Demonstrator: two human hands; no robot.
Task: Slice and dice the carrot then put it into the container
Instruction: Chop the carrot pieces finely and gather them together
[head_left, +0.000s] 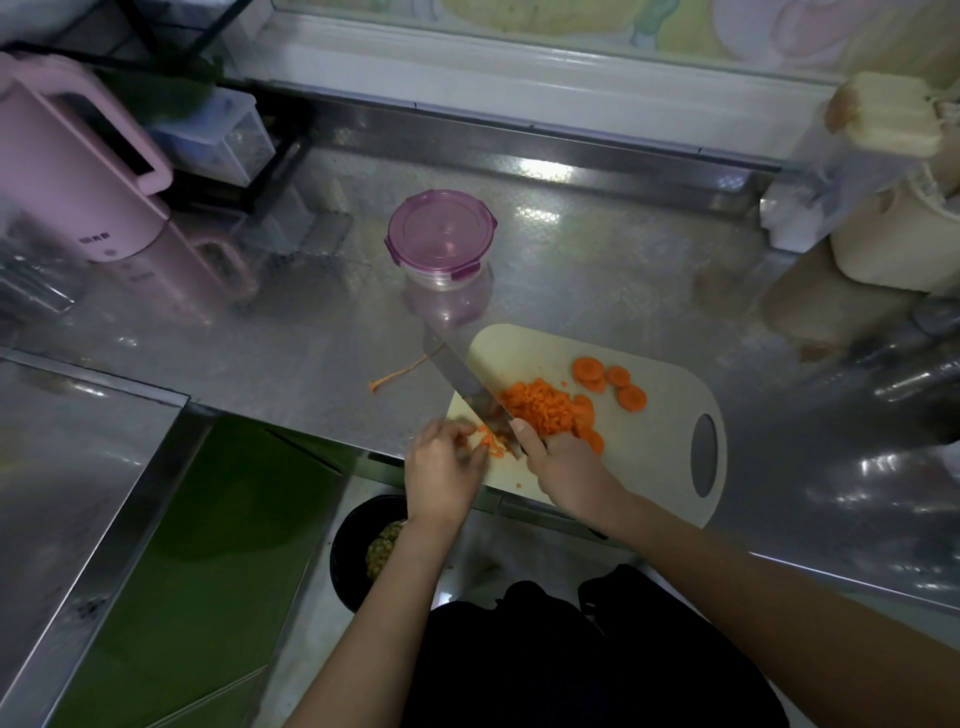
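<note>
- A stainless steel counter (623, 270) with a fine embossed pattern and a glossy sheen fills the view, under a pale window ledge.
- Nearest, below the counter edge, a round black bin (349, 551) holds yellowish scraps.
- The left hand (447, 467) lies palm down at the left edge of the board. Its fingers are bent, with the tips on a small clump of carrot bits (491, 442). Blur hides whether they pinch it.
- The right hand (561, 462) is wrapped round the handle of the knife (462, 374), forefinger stretched along the spine. The broad steel blade slants away to the left, its heel beside the clump.
- Both hands work on a cream plastic cutting board (660, 467) with rounded corners and an oval grip hole.
- A heap of diced carrot (540, 405), small and rough, lies mid-board just right of the blade.
- Flat carrot rounds (615, 382) lie beyond the heap, and more lie against its near side.
- A thin peel strip (397, 375) curls on the bare steel left of the board.
- Farther back stands the container (440, 239), round clear glass with its translucent purple clip lid on.
- A matt pink kettle (78, 171) stands far left, and a cream jug (893, 244) far right.
</note>
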